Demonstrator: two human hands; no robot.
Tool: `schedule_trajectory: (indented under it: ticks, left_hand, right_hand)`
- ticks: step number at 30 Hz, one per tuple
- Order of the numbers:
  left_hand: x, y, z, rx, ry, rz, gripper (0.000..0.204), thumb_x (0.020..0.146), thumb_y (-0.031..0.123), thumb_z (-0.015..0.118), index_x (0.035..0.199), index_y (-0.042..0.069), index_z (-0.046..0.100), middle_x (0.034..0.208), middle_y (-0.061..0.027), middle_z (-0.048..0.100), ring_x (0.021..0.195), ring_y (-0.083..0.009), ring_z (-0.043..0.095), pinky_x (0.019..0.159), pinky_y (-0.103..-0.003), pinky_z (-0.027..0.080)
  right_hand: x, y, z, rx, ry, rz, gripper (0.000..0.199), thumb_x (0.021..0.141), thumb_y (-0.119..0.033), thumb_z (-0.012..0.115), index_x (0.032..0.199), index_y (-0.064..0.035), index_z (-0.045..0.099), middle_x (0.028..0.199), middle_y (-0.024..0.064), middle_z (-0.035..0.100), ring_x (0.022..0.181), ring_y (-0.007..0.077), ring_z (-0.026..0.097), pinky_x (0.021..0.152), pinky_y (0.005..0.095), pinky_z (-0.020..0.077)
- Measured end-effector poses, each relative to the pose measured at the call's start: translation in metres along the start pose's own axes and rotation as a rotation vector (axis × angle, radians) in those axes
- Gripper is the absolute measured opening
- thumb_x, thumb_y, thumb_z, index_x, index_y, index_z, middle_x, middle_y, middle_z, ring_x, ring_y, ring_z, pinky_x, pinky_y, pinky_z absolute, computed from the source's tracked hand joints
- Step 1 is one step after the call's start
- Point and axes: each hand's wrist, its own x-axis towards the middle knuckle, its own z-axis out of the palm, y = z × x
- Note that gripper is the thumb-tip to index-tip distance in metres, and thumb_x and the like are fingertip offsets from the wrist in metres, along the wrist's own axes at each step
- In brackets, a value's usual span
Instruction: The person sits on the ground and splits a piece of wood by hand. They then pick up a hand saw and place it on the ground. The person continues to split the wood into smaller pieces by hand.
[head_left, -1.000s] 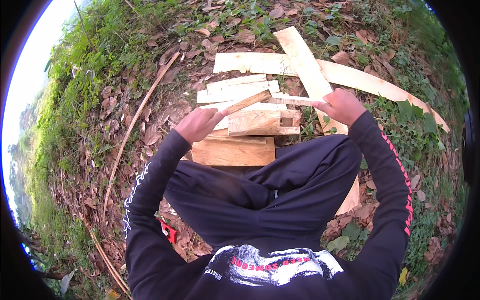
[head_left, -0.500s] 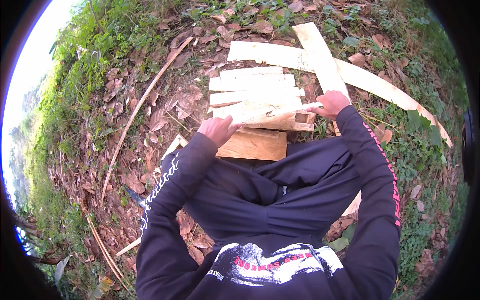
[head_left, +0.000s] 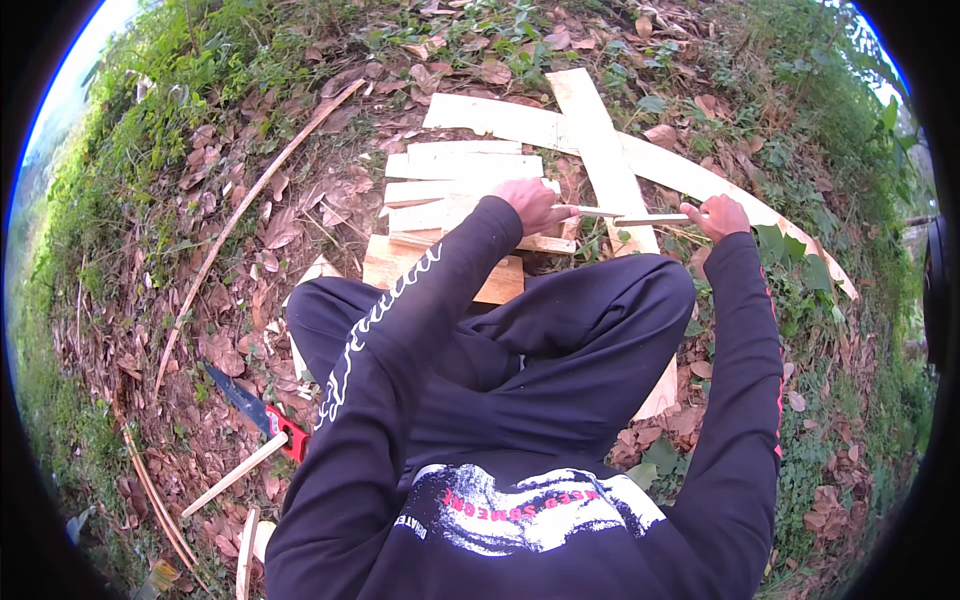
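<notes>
Boards lie in rows before the legs, a block nearest them. Farther right, a short plank lies across a long plank. Above the short plank, the left stick, in the left hand, nears the right stick, in the right hand. Leftward lies a pole; nearer, a saw, a rod at its handle.

There are two hands, two held sticks, two long crossed planks and one red-handled saw
</notes>
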Motion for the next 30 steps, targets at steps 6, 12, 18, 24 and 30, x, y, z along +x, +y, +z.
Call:
schedule_trajectory:
  ticks: [6, 12, 18, 24, 30]
  left_hand:
    - [0.022, 0.029, 0.012, 0.03, -0.168, 0.069, 0.073, 0.098, 0.062, 0.042, 0.067, 0.003, 0.07, 0.061, -0.0204, 0.062, 0.063, -0.0383, 0.064, 0.065, -0.049, 0.052]
    - [0.019, 0.029, 0.02, 0.033, -0.205, 0.056, 0.071, 0.099, 0.061, 0.041, 0.068, 0.004, 0.072, 0.062, -0.0203, 0.062, 0.064, -0.0388, 0.065, 0.068, -0.049, 0.052]
    - [0.022, 0.005, 0.012, 0.164, -0.177, 0.078, 0.069, 0.099, 0.06, 0.043, 0.067, 0.006, 0.071, 0.059, -0.019, 0.062, 0.059, -0.0375, 0.064, 0.059, -0.048, 0.051]
    - [0.014, -0.011, 0.011, 0.258, -0.149, -0.024, 0.076, 0.094, 0.068, 0.043, 0.061, 0.003, 0.067, 0.055, -0.0195, 0.059, 0.055, -0.0361, 0.063, 0.056, -0.046, 0.05]
    - [-0.009, -0.015, 0.021, 0.124, -0.19, -0.054, 0.083, 0.09, 0.076, 0.043, 0.057, 0.002, 0.064, 0.053, -0.0196, 0.058, 0.053, -0.0364, 0.062, 0.054, -0.047, 0.051]
  right_hand:
    - [-0.057, 0.032, 0.035, 0.125, -0.102, 0.082, 0.084, 0.083, -0.08, 0.049, 0.058, -0.0022, 0.068, 0.057, 0.0207, 0.061, 0.058, 0.0391, 0.063, 0.061, 0.0492, 0.051]
    - [-0.076, 0.025, 0.059, 0.166, -0.125, 0.154, 0.081, 0.084, -0.078, 0.049, 0.062, -0.0031, 0.07, 0.058, 0.0217, 0.06, 0.061, 0.04, 0.063, 0.062, 0.0508, 0.0498]
    - [-0.062, 0.0, 0.038, 0.212, -0.251, 0.166, 0.088, 0.084, -0.081, 0.046, 0.055, 0.001, 0.062, 0.06, 0.0231, 0.06, 0.061, 0.0404, 0.064, 0.062, 0.0519, 0.0493]
    - [-0.063, -0.005, 0.084, 0.289, -0.214, 0.093, 0.084, 0.091, -0.072, 0.046, 0.058, 0.0038, 0.061, 0.058, 0.0237, 0.058, 0.059, 0.0416, 0.06, 0.062, 0.0508, 0.0457]
    - [-0.067, -0.01, 0.092, 0.515, -0.301, 0.105, 0.083, 0.094, -0.069, 0.046, 0.064, 0.0063, 0.064, 0.055, 0.0207, 0.056, 0.053, 0.0343, 0.056, 0.06, 0.0482, 0.043]
